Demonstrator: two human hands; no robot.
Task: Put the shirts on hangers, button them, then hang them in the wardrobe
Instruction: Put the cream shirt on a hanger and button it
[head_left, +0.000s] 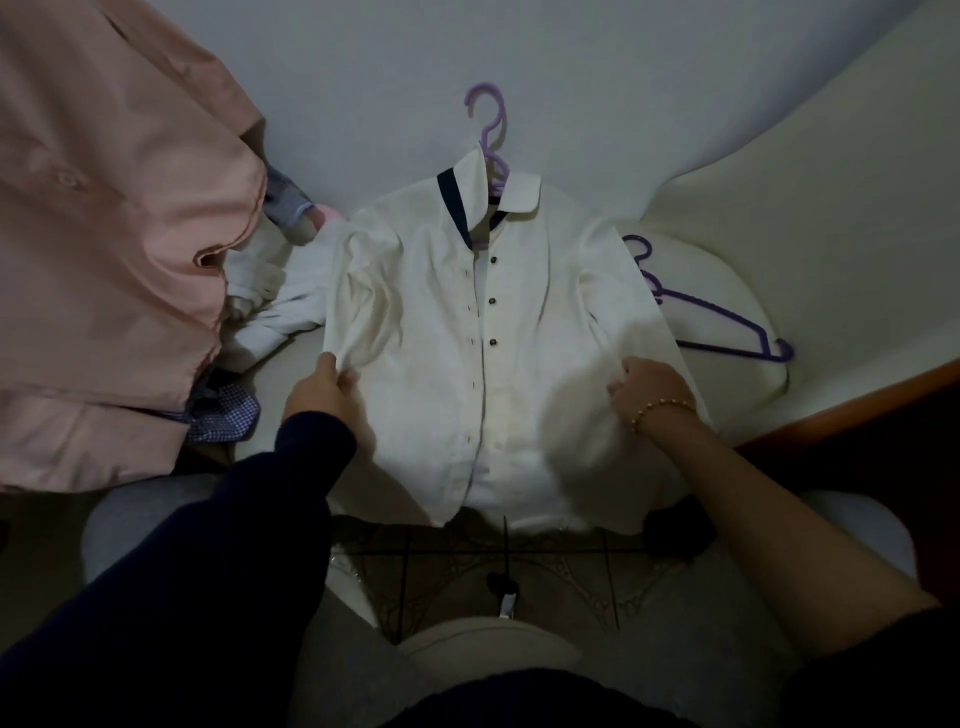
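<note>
Pale bed sheet (571, 78) under white shirt (431, 322) – laid flat, front up, lilac hanger (491, 124) inside collar, hook pointing away from person. Left hand (322, 387) pinches shirt edge on person's left; right hand (649, 387), gold bracelet (662, 408) at wrist, clutches fabric on opposite side. Second purple hanger (727, 317) lies just right of shirt – pink shirt (104, 234) heaped far left

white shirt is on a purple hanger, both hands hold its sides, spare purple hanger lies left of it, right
No: the head view shows the spare hanger lying right of the white shirt, not left. The left hand and right hand do hold the shirt's sides.
</note>
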